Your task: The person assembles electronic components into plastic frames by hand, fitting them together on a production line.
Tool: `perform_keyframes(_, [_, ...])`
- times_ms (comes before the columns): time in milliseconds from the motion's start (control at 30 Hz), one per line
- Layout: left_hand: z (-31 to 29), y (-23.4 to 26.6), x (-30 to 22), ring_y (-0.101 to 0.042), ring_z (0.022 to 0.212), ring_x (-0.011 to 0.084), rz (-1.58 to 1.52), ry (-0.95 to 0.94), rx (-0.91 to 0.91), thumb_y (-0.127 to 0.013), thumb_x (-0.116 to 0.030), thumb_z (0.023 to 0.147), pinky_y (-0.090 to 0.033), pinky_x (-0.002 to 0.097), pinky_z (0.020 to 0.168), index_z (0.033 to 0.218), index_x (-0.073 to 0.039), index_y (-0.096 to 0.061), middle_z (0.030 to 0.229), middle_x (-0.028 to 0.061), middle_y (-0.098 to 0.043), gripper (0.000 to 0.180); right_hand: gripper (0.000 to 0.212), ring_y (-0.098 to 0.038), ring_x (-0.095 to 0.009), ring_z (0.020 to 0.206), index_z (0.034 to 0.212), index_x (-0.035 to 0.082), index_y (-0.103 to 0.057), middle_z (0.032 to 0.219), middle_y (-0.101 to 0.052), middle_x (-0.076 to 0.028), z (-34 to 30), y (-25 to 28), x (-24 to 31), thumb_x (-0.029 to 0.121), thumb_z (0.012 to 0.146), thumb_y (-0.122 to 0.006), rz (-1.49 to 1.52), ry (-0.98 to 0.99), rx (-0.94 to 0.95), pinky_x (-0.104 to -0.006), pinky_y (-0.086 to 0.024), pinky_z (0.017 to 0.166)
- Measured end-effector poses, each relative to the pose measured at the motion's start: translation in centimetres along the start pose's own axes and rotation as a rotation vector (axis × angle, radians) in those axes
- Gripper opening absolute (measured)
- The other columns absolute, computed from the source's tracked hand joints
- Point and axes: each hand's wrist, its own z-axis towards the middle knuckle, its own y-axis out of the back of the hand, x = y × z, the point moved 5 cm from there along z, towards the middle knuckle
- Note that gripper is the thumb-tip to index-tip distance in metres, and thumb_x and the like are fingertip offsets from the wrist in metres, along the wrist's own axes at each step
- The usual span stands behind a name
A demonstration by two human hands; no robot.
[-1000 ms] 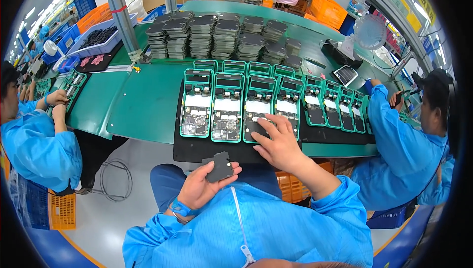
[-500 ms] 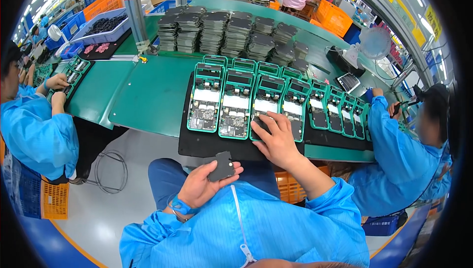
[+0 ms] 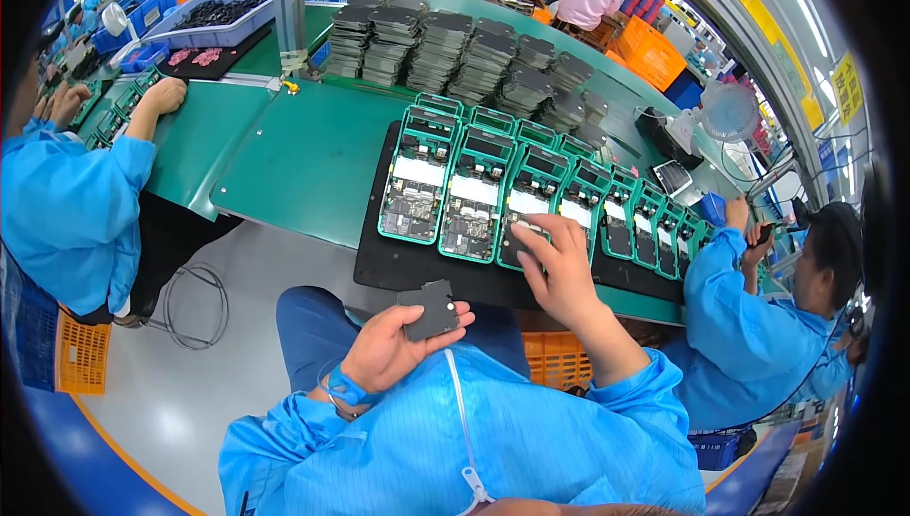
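Observation:
My left hand holds dark grey thin plates, seemingly a small stack, in front of my chest, thumb along the edge. My right hand is over the lower end of the third green-framed device housing; its fingers are bent and apart, with nothing visible between them. A dark plate covers that housing's lower part, partly hidden by my fingers. Left of it, two more housings, the first and the second, show bare circuit boards below white panels. All lie on a black mat.
Tall stacks of dark plates stand behind the housings. More housings with dark plates run to the right. Co-workers in blue sit at the left and right. A metal post rises at the back; a small fan stands at right.
My right hand has lifted a little off the third housing, uncovering more of its dark plate. My left hand keeps its plates. The view has shifted, and the left co-worker's hands have moved.

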Motion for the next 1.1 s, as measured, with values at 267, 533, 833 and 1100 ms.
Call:
perform_keyframes(267, [0.3,-0.6,0.0,-0.049,0.12,0.0286,0.154,0.021,-0.001,-0.042,-0.011,0.096,-0.041,0.0425,0.104,0.131,0.004,-0.039,0.128,0.0163,-0.049,0.039,0.047,-0.045,-0.038,0.116,0.107,0.006,-0.057,0.128,-0.045,-0.018,-1.7,-3.0,5.5,0.019,0.067,-0.078,0.349,0.188,0.222,-0.0466,-0.042,0.093])
perform_keyframes(533, [0.3,-0.8,-1.1,-0.048,0.121,0.0347,0.102,-0.028,0.006,-0.042,-0.017,0.098,-0.041,0.0442,0.103,0.13,0.006,-0.039,0.128,0.0231,-0.049,0.04,0.043,-0.048,-0.035,0.108,0.109,0.013,-0.063,0.118,-0.051,-0.014,0.9,-2.3,2.9,0.019,0.069,-0.076,0.143,0.135,0.194,-0.0436,-0.042,0.091])
perform_keyframes(833, [0.1,0.2,-0.8,-0.049,0.119,0.0378,0.109,-0.01,-0.063,-0.04,-0.018,0.098,-0.041,0.0449,0.102,0.13,0.006,-0.038,0.126,0.0252,-0.049,0.04,0.037,-0.044,-0.034,0.113,0.111,0.019,-0.065,0.117,-0.051,-0.011,1.9,-4.3,0.6,0.024,0.074,-0.072,-0.052,0.065,0.082,-0.0457,-0.038,0.092])
perform_keyframes(1100, [0.0,0.6,-0.9,-0.046,0.122,0.0389,0.038,-0.01,-0.043,-0.036,-0.019,0.098,-0.039,0.0464,0.104,0.132,0.007,-0.036,0.128,0.0261,-0.048,0.043,0.038,-0.043,-0.036,0.116,0.112,0.019,-0.064,0.121,-0.05,-0.012,1.8,-3.8,1.1,0.025,0.075,-0.072,-0.074,0.107,0.153,-0.0481,-0.037,0.094])
